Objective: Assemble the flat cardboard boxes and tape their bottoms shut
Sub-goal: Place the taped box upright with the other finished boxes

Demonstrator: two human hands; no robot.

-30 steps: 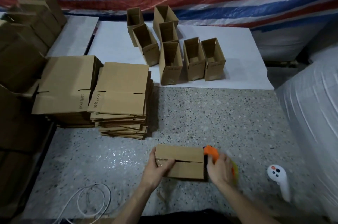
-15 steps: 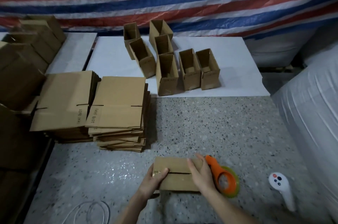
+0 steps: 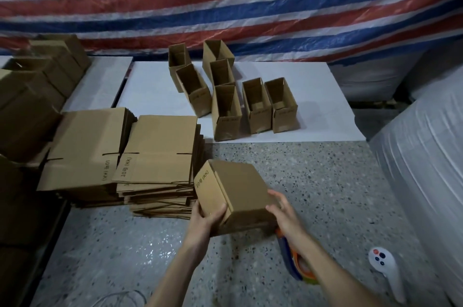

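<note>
The bench [image 3: 325, 194] is grey with little black and white specks. Far past the hands, a big sheet [image 3: 225, 1] with red, white and blue stripes hangs across the back. A white board [image 3: 313, 106] lies past the hands, and seven open boxes [image 3: 226, 112] stand on it close together, with their open tops up. To the left of the hands are two piles of flat boxes [image 3: 160, 148], side by side. Farther left are more brown boxes [image 3: 37, 86] in the dark. Far to the right of the hands is a big white wrapped roll [image 3: 426, 169].

The box [image 3: 240, 189] is brown and folded into shape. It is held up over the bench, tilted, with a plain closed side on top. Its small end faces left and has "10 (KK)" printed on it. The left hand [image 3: 205, 219] grips the near left corner with the thumb on top. The right hand [image 3: 285, 216] holds the near right corner.

Under the right wrist lies an orange and blue tape holder [image 3: 292, 264]. A white controller [image 3: 384, 269] lies to the right of the right arm. A thin cable [image 3: 120, 299] curls near the left arm.
</note>
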